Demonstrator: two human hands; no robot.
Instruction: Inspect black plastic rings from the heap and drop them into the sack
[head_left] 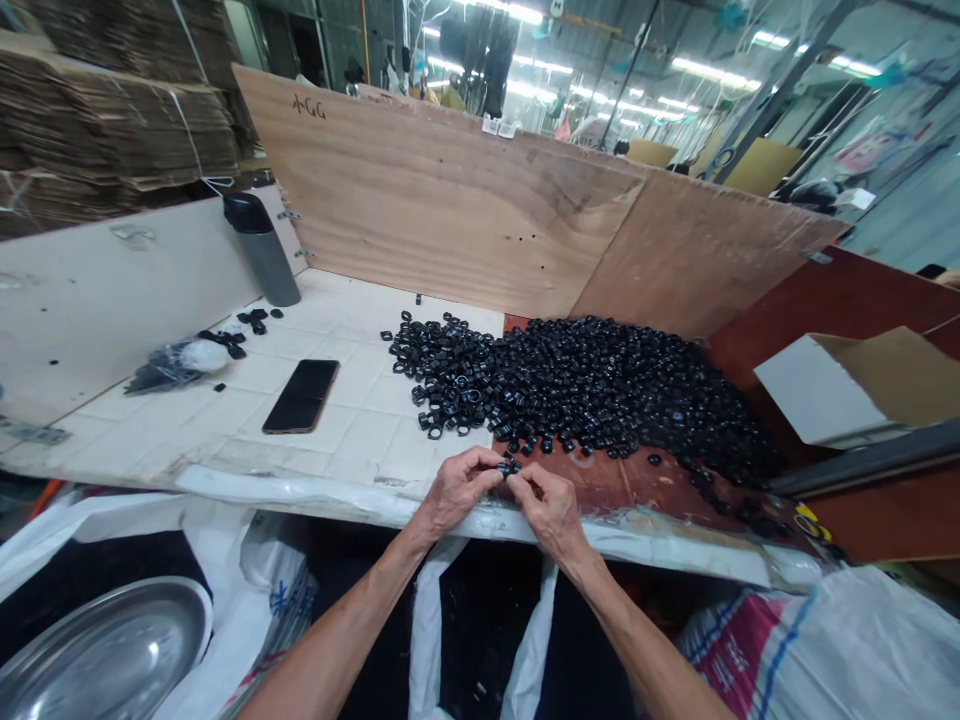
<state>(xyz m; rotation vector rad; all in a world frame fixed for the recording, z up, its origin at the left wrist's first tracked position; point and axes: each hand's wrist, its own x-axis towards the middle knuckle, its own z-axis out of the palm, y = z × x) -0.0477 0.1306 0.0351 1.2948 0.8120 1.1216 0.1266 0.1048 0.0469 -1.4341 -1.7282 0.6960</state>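
A small black part (509, 467) is pinched between my two hands, just over the table's front edge. My left hand (459, 490) grips it from the left with thumb and forefinger. From the right, my right hand (551, 508) holds the same part, its fingers bent. Beyond my hands a large pile of small black ring-like parts (600, 385) spreads over the white and red-brown tabletop. Below my hands hangs an open white bag (427, 625) with a dark inside.
A phone (301, 396), a grey bottle (268, 255) and a plastic bag of black pieces (169, 366) are on the left. A white box (821, 390) stands right. Wooden boards (442, 190) wall the table. A metal bowl (112, 650) sits lower left.
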